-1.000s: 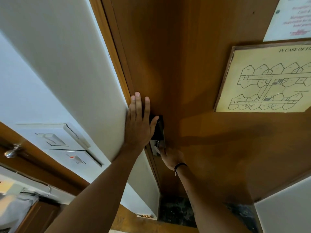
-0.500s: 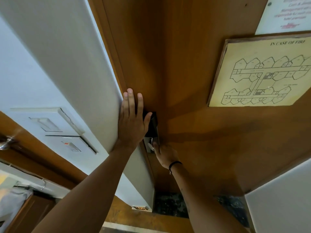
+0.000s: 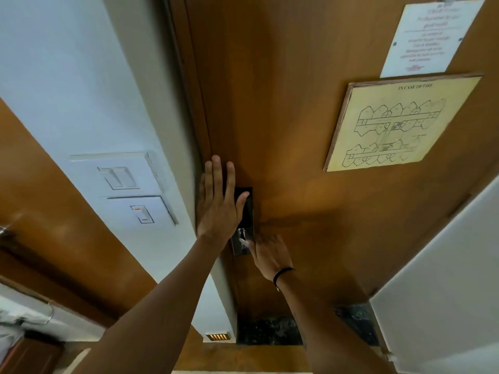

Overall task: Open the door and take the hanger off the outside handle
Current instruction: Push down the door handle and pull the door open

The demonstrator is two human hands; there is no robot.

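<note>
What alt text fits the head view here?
A left hand lies flat on a closed brown wooden door beside its black lock plate, while the right hand reaches the silver handle below. A yellowed fire-escape plan hangs on the door.

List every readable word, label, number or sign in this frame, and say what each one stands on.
"IN CASE OF FIRE": heading of the framed floor plan on the door.
Room labels inside the floor plan: too small to read.
White paper notice above the plan: several lines of reddish script, too blurred to read.
Wall switches: a red mark on the lower one, no legible text.
Lock plate: no text visible.
</note>
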